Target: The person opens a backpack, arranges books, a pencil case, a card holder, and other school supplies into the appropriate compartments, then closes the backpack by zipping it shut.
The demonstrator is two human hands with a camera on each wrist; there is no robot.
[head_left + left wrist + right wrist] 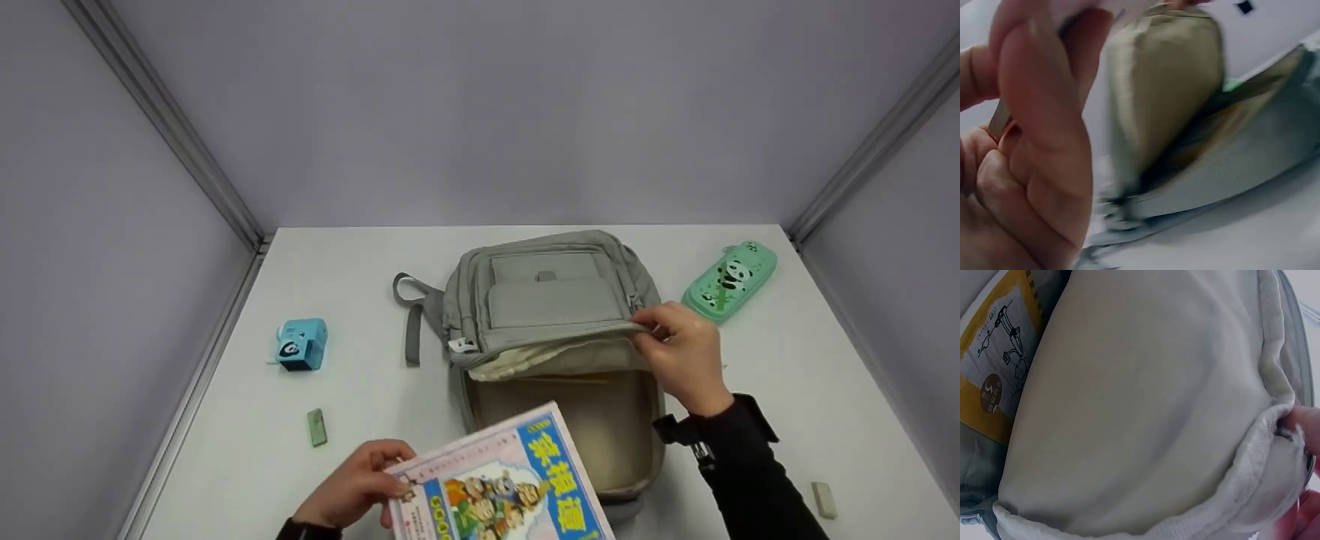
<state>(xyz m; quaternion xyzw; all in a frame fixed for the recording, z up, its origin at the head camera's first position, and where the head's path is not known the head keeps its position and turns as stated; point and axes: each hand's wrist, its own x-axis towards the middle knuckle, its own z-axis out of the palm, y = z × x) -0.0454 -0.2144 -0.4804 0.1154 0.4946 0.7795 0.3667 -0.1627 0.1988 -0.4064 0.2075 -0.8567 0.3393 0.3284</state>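
Observation:
A grey backpack (555, 300) lies on the white table with its main compartment unzipped. My right hand (684, 356) pinches the edge of its front flap and holds it lifted, and the right wrist view shows the pale lining (1140, 394) from close by. Inside the bag sits a yellow-edged book (1002, 354). My left hand (360, 484) grips a picture book (491, 487) by its left corner, thumb on the cover. The book has a pink and blue cover with cartoon figures and overlaps the near part of the bag opening in the head view.
A blue pencil sharpener (301, 343) with a panda picture and a green eraser (316, 427) are on the left. The green panda pencil case (731, 281) lies at the back right. Another small eraser (823, 499) is near the front right. Grey walls (525, 112) enclose the table.

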